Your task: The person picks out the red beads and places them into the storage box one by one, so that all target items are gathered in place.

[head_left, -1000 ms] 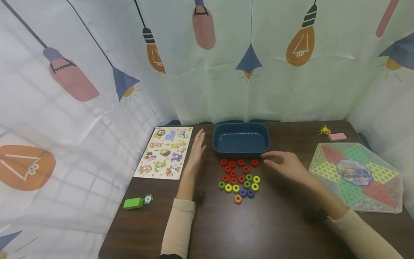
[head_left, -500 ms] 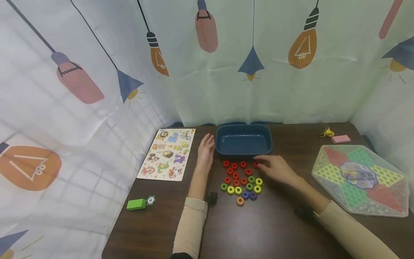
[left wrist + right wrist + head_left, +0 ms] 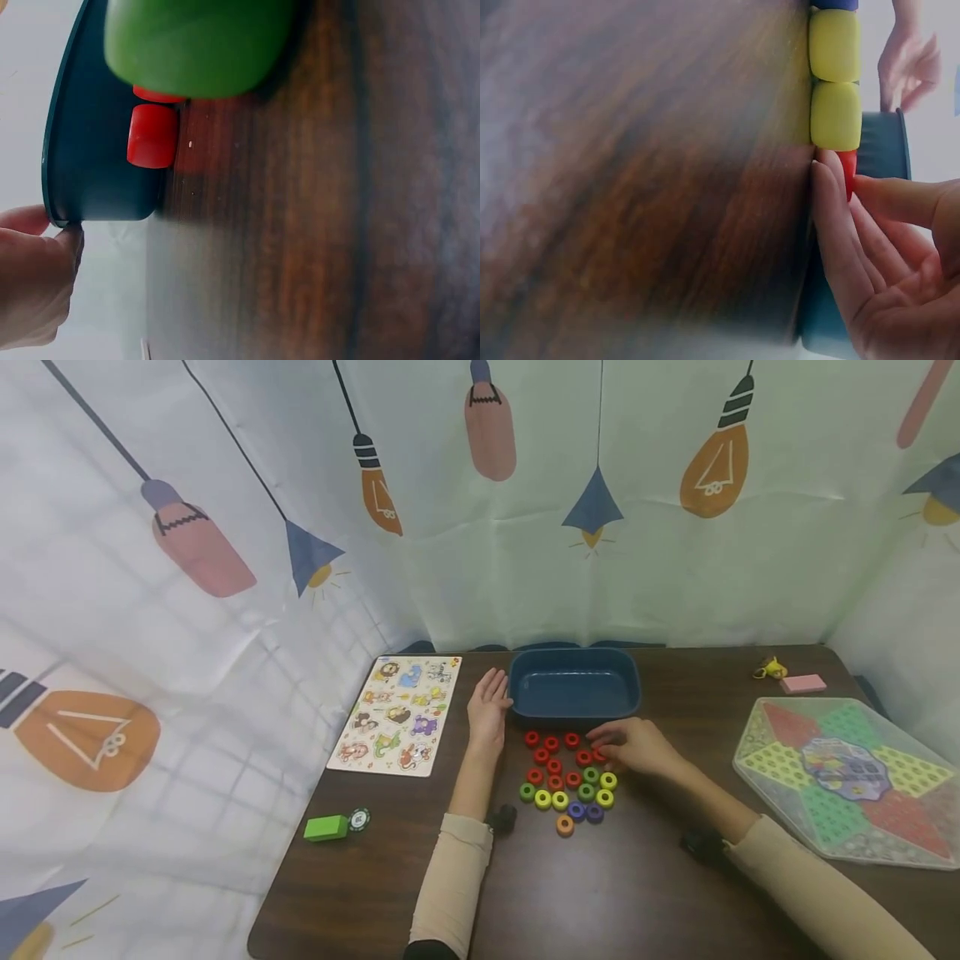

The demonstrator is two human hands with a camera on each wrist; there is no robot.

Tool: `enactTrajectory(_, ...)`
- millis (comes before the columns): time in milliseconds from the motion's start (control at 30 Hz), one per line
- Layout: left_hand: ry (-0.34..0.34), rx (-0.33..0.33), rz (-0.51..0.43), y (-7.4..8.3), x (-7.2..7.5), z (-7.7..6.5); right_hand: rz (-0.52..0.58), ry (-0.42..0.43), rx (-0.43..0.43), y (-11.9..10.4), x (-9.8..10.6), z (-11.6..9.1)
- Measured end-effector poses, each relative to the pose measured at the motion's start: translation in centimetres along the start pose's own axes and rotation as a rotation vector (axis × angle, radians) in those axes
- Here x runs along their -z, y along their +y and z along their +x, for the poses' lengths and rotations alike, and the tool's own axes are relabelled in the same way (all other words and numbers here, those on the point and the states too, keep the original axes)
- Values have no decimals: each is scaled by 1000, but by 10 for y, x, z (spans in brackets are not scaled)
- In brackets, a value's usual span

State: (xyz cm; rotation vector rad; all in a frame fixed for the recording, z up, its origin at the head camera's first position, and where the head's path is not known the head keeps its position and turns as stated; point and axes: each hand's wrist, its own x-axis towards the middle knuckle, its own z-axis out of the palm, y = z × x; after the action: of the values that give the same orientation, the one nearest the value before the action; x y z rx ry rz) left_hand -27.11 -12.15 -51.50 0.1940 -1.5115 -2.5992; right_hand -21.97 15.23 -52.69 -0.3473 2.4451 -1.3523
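Observation:
A dark blue plastic tray (image 3: pixel 573 720) stands at the back of the table. My left hand (image 3: pixel 487 710) is at its left end. In the left wrist view, a finger and the thumb of the left hand (image 3: pixel 37 277) pinch the tray's rim. Several small chunky rings in red, green, yellow, purple and orange lie in front of the tray. My right hand (image 3: pixel 637 747) is at the right side of these rings. Its thumb and fingers pinch a red ring (image 3: pixel 847 166), partly hidden by the fingers. Beside that ring, yellow rings (image 3: pixel 835 116) stand close in the right wrist view.
An animal puzzle board (image 3: pixel 397 714) lies to the left, with a green block (image 3: pixel 326 828) and a poker chip (image 3: pixel 359 819) nearer. At right is a hexagonal Chinese checkers board (image 3: pixel 843 781); behind it are a pink block (image 3: pixel 803 684) and a small yellow toy (image 3: pixel 772 668).
The right hand has moved left and down onto the red ring at the right end and now pinches it. The left hand has moved right, up to the tray. The head view has shifted slightly.

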Motion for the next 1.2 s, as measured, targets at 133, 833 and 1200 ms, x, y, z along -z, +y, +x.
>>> enactTrajectory(133,7,-18,-6,-1,-1,-1,28,-1,-26,-2,2,-1)
enactTrajectory(833,34,28,-9,1,0,1,231,-231,20,-86,69,46)
enactTrajectory(1200,62,37,1,3,-3,-1,154,-232,-9,-104,55,124)
